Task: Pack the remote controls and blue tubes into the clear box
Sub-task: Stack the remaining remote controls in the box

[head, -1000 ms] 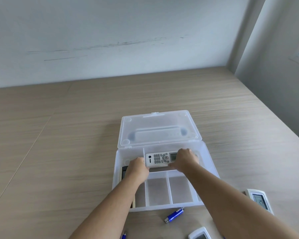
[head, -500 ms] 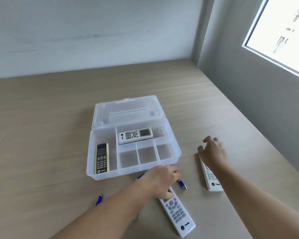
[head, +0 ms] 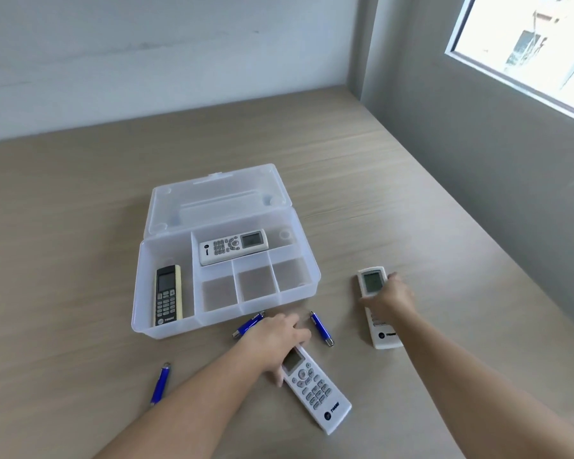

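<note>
Left hand (head: 280, 339) clamped over the screen end of a white remote (head: 315, 389), long axis slanting toward the worktop's near edge. Right hand (head: 390, 298) draped on another white remote (head: 376, 306), grip unclear. Clear box (head: 219, 321) up-left of both.

The brand TRANE reads at the lower end of the white remote (head: 317, 390) nearest the camera, beside a round logo. The same word stands on the white remote (head: 376, 306) to the right, on the black remote (head: 168, 294) in the clear box (head: 226, 318), and on the white remote (head: 233, 246) in the box's back compartment.
</note>
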A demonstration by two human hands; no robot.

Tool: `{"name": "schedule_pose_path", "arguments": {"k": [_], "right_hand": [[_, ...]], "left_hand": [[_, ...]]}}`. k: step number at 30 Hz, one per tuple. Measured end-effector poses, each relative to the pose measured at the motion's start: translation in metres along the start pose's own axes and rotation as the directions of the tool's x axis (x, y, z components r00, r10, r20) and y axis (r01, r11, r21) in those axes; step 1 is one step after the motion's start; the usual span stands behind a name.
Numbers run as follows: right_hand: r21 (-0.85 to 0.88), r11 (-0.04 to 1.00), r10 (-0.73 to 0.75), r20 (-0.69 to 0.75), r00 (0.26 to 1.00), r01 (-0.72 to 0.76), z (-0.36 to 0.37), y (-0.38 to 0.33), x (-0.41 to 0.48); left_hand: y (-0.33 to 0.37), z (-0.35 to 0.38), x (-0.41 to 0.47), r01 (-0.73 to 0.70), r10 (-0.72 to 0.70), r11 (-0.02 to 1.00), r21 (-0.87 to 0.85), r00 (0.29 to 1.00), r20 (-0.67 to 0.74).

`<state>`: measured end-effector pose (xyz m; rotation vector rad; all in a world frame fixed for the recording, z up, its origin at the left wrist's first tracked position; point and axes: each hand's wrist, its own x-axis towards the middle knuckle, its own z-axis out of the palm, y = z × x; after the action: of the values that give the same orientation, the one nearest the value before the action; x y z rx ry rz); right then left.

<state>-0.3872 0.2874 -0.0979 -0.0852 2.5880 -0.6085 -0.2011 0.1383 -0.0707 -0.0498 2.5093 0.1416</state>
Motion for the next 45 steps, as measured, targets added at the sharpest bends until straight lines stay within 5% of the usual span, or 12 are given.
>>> {"name": "schedule_pose_path", "arguments": {"k": [4,7,12,18,21,24,26,33,41,43,45], "right_hand": [[0.084,0.996,-0.012,0.081,0.997,0.005,-0.002,-0.001,-0.002],[0.292,0.957,-0.021,0.059,0.998,0.003,-0.02,-0.008,-0.003],[0.536,0.836,-0.165,0.041,0.985,0.118,-0.062,-0.058,-0.017],[0.603,0.767,-0.321,0.063,0.945,0.22,-0.071,-0.139,-0.035],[0.653,0.724,-0.361,0.084,0.929,0.222,-0.058,-0.17,-0.034],[0.718,0.679,-0.339,0.121,0.933,0.154,-0.04,-0.191,-0.029],[0.734,0.671,-0.302,0.143,0.943,0.103,-0.023,-0.201,-0.024],[0.668,0.744,-0.182,0.209,0.961,-0.004,0.038,-0.217,-0.006],[0.628,0.75,-0.096,0.415,0.905,-0.209,0.086,-0.244,-0.001],[0.617,0.761,-0.084,0.398,0.914,-0.199,0.09,-0.246,-0.002],[0.472,0.878,-0.078,0.305,0.949,-0.08,0.088,-0.245,-0.001]], "left_hand": [[-0.005,0.0,-0.002,0.043,-0.033,0.987,-0.156,0.997,0.069],[-0.013,-0.013,-0.011,0.067,-0.039,0.89,-0.452,0.997,0.07],[-0.04,-0.063,-0.04,-0.01,0.003,0.399,-0.917,1.0,-0.01],[-0.082,-0.079,-0.072,-0.202,-0.081,-0.16,-0.966,0.978,-0.191],[-0.104,-0.074,-0.083,-0.205,-0.293,-0.313,-0.927,0.95,-0.111],[-0.13,-0.079,-0.092,-0.079,-0.464,-0.342,-0.936,0.881,0.095],[-0.147,-0.083,-0.098,-0.018,-0.484,-0.267,-0.964,0.867,0.117],[-0.195,-0.088,-0.083,-0.006,-0.618,-0.032,-0.999,0.786,0.015],[-0.219,-0.091,-0.056,-0.006,-0.616,0.17,-0.985,0.78,-0.111],[-0.22,-0.092,-0.05,-0.006,-0.628,0.237,-0.971,0.762,-0.158],[-0.219,-0.093,-0.046,-0.002,-0.633,0.287,-0.958,0.75,-0.191]]}}
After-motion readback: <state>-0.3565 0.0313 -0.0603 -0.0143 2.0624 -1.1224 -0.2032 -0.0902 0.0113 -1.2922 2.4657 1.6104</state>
